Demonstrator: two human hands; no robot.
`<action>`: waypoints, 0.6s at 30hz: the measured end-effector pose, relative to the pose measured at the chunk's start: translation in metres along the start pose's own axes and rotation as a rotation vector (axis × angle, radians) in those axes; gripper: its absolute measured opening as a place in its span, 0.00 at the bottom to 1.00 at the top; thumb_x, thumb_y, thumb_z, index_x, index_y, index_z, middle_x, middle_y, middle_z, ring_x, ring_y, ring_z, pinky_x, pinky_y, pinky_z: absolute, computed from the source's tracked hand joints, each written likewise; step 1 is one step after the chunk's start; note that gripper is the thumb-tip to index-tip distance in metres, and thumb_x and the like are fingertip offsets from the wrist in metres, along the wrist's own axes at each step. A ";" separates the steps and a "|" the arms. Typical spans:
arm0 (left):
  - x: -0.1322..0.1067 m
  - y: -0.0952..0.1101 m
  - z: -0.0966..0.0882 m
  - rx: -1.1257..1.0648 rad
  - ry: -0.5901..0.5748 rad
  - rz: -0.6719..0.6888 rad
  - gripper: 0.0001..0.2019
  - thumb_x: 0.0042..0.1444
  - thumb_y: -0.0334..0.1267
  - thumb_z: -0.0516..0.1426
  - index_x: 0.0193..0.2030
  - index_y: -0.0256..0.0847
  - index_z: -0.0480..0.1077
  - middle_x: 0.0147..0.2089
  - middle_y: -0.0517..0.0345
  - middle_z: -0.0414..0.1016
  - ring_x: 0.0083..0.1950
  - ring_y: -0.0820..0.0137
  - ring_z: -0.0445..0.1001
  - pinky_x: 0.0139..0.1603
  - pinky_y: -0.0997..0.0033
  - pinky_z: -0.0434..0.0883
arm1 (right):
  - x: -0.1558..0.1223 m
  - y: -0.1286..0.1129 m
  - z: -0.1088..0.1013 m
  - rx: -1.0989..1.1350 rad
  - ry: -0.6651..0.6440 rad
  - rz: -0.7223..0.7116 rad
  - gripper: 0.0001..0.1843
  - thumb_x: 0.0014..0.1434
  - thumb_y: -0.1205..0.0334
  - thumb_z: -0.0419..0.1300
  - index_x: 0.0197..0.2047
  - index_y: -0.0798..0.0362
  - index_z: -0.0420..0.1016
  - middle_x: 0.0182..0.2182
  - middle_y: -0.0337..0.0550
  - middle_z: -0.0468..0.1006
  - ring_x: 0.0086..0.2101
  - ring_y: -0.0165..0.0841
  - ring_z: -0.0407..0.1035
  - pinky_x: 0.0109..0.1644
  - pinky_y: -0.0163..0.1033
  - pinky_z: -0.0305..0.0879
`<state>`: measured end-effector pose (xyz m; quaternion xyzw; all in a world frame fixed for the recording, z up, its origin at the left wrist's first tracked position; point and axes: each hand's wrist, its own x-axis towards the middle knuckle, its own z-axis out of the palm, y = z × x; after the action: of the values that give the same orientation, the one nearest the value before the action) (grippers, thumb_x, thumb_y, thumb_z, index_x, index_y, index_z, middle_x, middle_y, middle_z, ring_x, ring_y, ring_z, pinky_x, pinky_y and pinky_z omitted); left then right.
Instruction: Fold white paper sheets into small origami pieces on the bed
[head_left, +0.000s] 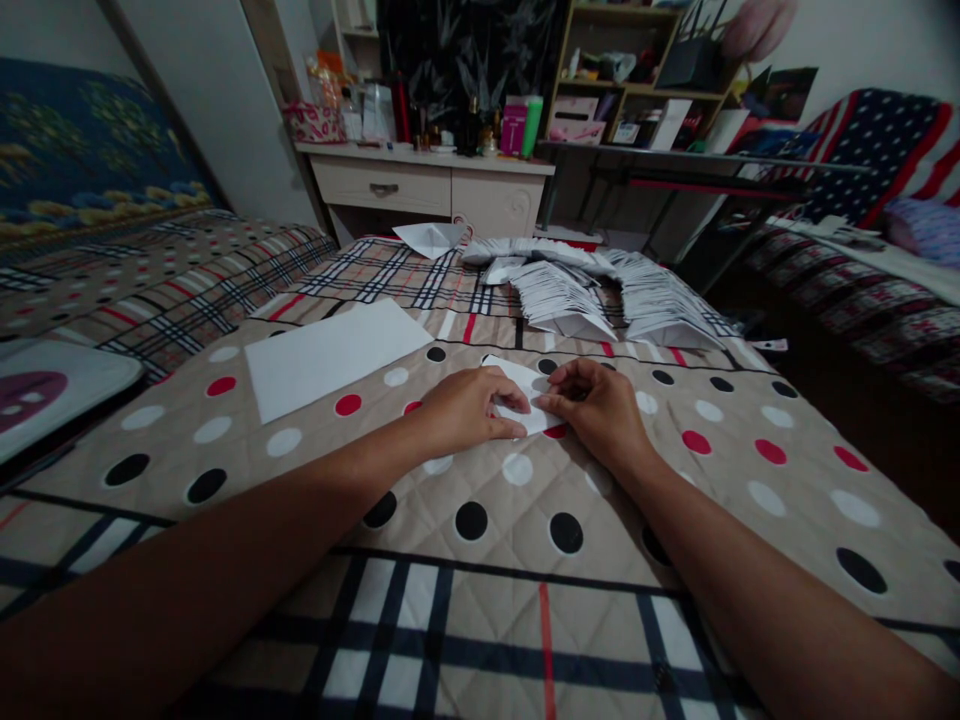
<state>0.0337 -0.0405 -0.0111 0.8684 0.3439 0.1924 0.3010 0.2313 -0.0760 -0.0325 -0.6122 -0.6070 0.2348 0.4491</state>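
Observation:
A small folded piece of white paper lies on the dotted quilt in front of me. My left hand presses down on its left part, fingers curled over the paper. My right hand pinches its right edge with thumb and bent fingers. Both forearms reach in from the bottom of the view. A flat white sheet lies to the left of my hands.
Rows of folded white paper pieces are piled at the far side of the bed. A single folded paper sits further back. Behind stand a dresser with bottles and a cluttered shelf. A white pad lies at left.

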 end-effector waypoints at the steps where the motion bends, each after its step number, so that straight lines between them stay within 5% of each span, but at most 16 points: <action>1: 0.000 0.001 0.000 0.001 0.001 -0.003 0.13 0.46 0.39 0.66 0.41 0.42 0.78 0.40 0.59 0.75 0.32 0.75 0.68 0.33 0.74 0.64 | 0.000 0.000 0.000 0.000 0.006 0.001 0.13 0.43 0.60 0.68 0.32 0.53 0.72 0.27 0.39 0.77 0.27 0.32 0.71 0.30 0.36 0.64; 11: 0.000 0.001 0.000 0.083 -0.006 0.029 0.17 0.47 0.41 0.66 0.46 0.46 0.78 0.42 0.59 0.74 0.32 0.75 0.68 0.35 0.73 0.65 | 0.000 -0.004 -0.001 -0.053 0.004 0.010 0.11 0.43 0.63 0.68 0.32 0.53 0.72 0.26 0.38 0.76 0.26 0.32 0.70 0.30 0.36 0.63; 18: 0.002 -0.002 0.001 0.193 -0.040 0.065 0.20 0.51 0.42 0.64 0.52 0.49 0.76 0.47 0.57 0.74 0.40 0.69 0.71 0.40 0.70 0.67 | -0.001 -0.011 0.002 -0.414 0.063 -0.102 0.04 0.50 0.66 0.64 0.32 0.52 0.74 0.29 0.41 0.78 0.32 0.37 0.72 0.36 0.41 0.64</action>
<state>0.0343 -0.0385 -0.0125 0.9077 0.3266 0.1507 0.2161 0.2236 -0.0776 -0.0243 -0.6669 -0.6582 0.0625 0.3438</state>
